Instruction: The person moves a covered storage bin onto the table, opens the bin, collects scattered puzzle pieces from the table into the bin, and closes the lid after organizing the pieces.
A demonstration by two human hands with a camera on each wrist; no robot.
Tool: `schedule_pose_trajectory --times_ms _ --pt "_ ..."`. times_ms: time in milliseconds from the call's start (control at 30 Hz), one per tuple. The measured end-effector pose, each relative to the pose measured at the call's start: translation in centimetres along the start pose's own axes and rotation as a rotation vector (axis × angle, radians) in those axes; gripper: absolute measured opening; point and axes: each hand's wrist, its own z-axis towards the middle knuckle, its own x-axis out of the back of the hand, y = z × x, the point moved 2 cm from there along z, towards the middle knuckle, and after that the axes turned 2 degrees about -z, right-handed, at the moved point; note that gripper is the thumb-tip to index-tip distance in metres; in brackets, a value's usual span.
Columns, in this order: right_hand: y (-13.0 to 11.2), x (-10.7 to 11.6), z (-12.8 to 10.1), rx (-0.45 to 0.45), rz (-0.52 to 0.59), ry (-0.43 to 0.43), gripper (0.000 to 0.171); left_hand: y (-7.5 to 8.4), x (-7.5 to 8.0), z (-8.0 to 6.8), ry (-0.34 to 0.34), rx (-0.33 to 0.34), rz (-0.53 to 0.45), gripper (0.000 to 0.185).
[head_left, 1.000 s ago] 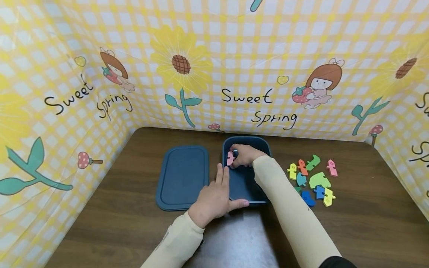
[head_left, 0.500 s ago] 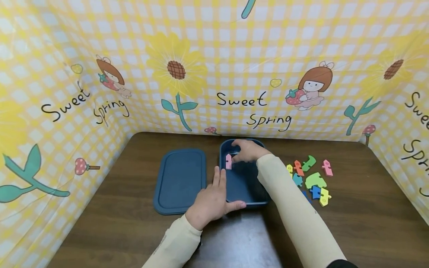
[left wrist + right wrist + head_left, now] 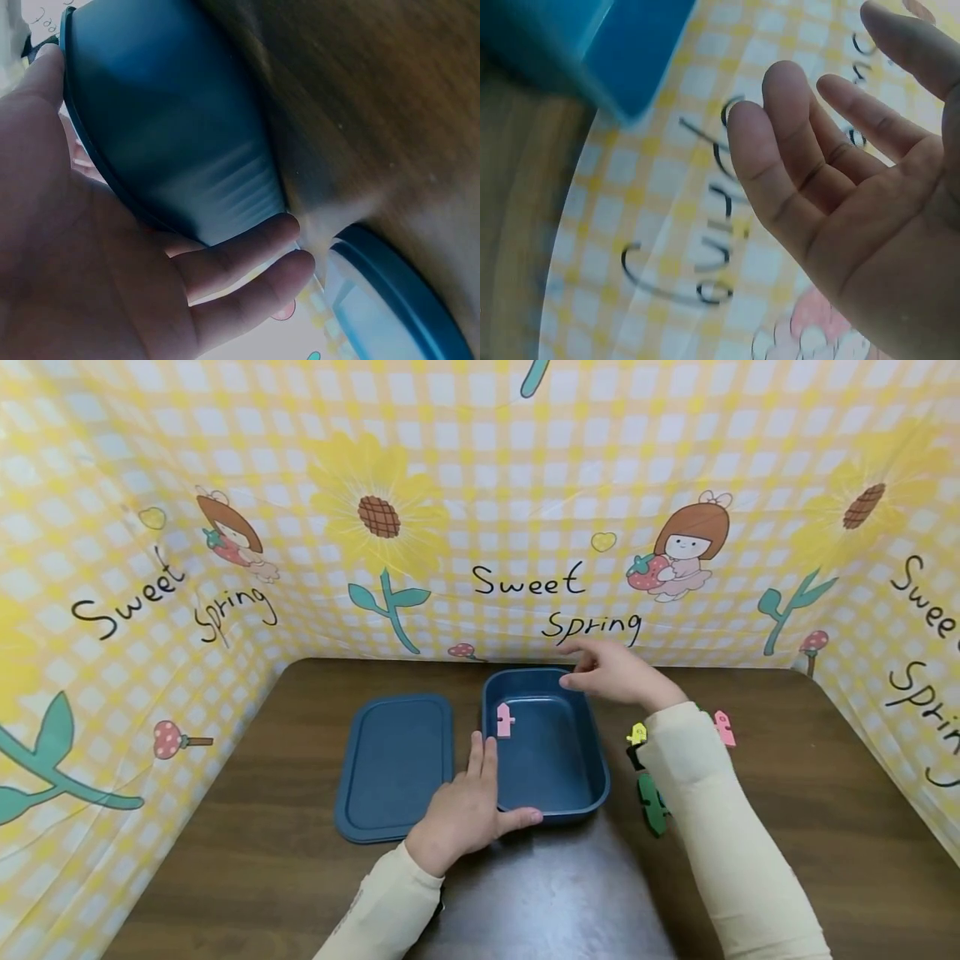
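Observation:
In the head view my left hand (image 3: 459, 817) rests against the near left corner of a dark blue box (image 3: 602, 781), its thumb at the front rim and two straight fingers along the left side. The left wrist view shows those fingers beside the box's outer wall (image 3: 172, 112). A pink house-shaped puzzle piece (image 3: 503, 721) lies inside the box near its left wall. My right hand (image 3: 618, 675) is raised over the box's far right corner; the right wrist view shows its fingers loosely bent and holding nothing.
A flat blue lid (image 3: 397, 768) lies left of the box. Right of it, partly hidden by the right sleeve, are loose pieces, including a yellow piece (image 3: 637, 733), a green piece (image 3: 652, 806) and another pink piece (image 3: 723, 727). A checked cloth (image 3: 420, 543) hangs behind the table.
My right hand has let go of the pink puzzle piece in the box and moved up and right, out of the box. The left hand has stayed against the box.

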Motion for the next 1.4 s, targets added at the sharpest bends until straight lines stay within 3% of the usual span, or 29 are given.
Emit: schedule_pose_trajectory --times_ms 233,533,667,900,1167,1400 --pt "3.3 0.9 -3.1 -0.034 0.011 0.010 0.050 -0.3 0.0 0.1 0.004 0.016 -0.008 0.120" --pt "9.1 -0.5 -6.2 -0.146 0.044 -0.055 0.056 -0.4 -0.2 0.3 0.008 0.011 -0.022 0.119" --pt "10.7 -1.3 -6.9 -0.178 0.010 -0.062 0.056 -0.4 -0.3 0.3 0.003 0.014 -0.028 0.119" --pt "12.2 -2.1 -7.0 -0.249 -0.110 -0.093 0.064 -0.3 -0.3 0.2 0.002 0.007 -0.029 0.118" --pt "13.2 -2.7 -6.9 -0.338 -0.068 -0.165 0.078 0.0 -0.4 0.3 -0.008 -0.001 -0.038 0.119" --pt "13.0 -2.9 -6.4 -0.294 -0.150 -0.142 0.075 0.0 -0.4 0.4 -0.012 0.003 -0.027 0.119"
